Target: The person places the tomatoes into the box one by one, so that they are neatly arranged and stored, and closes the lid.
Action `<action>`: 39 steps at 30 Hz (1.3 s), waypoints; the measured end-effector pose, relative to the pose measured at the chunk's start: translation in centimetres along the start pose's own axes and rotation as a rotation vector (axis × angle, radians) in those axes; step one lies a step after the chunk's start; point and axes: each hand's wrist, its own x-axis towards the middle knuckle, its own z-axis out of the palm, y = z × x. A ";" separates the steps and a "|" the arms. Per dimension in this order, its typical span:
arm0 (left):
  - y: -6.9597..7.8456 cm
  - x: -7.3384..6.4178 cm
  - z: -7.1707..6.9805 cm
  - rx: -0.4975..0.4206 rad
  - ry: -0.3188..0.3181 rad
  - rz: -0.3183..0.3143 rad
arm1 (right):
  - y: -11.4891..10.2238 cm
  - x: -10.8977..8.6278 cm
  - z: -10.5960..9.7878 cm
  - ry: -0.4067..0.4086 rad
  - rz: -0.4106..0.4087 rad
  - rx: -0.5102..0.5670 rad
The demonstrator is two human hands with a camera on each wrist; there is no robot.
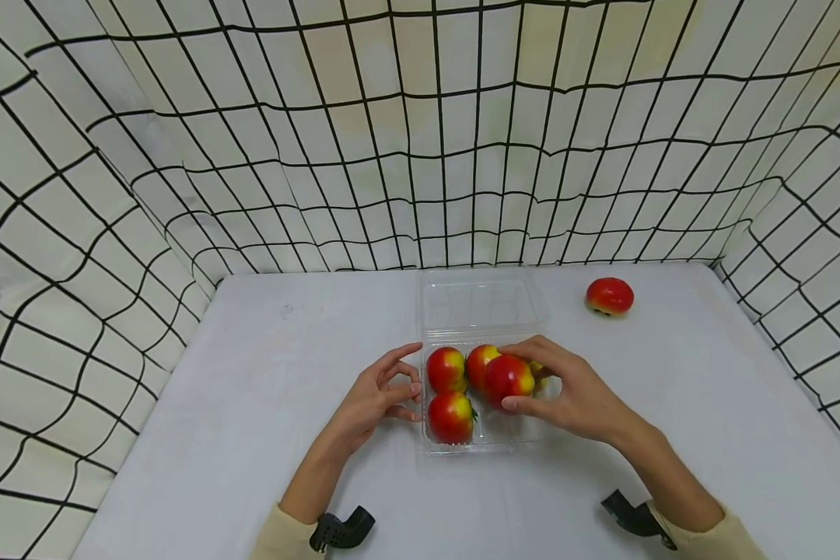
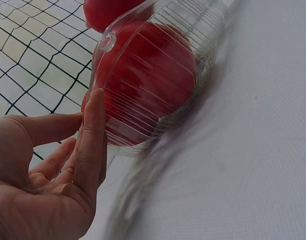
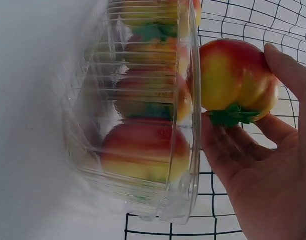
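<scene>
My right hand (image 1: 577, 389) grips a red-and-yellow fruit (image 1: 507, 379) with a green leafy top, its thumb and fingers on opposite sides. In the right wrist view this fruit is beside the rim of the clear plastic box (image 3: 195, 165), above the fruits inside. On the box's left side, my left hand (image 1: 374, 400) pinches the rim between thumb and finger. Two similar fruits stand in the box's left column, one red fruit (image 1: 446, 369) behind another (image 1: 451, 418). More fruit shows beside and behind the held one, partly hidden by it and my right hand.
The box's clear lid (image 1: 481, 302) lies folded back behind it. Another red fruit (image 1: 610, 296) lies at the back right of the white table (image 1: 308, 327). Black netting (image 1: 441, 155) over pale walls encloses the back and sides.
</scene>
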 end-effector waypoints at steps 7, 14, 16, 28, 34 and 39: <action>0.1 0.0 0.0 -0.004 -0.002 -0.004 | -0.1 -0.1 0.4 -0.012 -0.011 0.040; 0.1 0.0 0.0 -0.007 -0.004 -0.006 | -0.2 -0.3 0.9 -0.043 0.022 0.022; 0.1 0.0 0.0 -0.006 -0.004 -0.006 | -0.2 -0.3 1.1 -0.053 0.024 0.016; 0.1 0.0 0.0 -0.005 -0.001 -0.007 | -0.2 -0.5 2.0 -0.073 0.027 -0.055; 0.0 0.0 0.0 -0.003 0.003 -0.008 | 0.0 -0.5 2.6 -0.075 0.029 -0.064; 0.1 -0.1 0.0 -0.003 0.000 -0.005 | -0.1 -0.6 2.9 -0.075 0.015 -0.093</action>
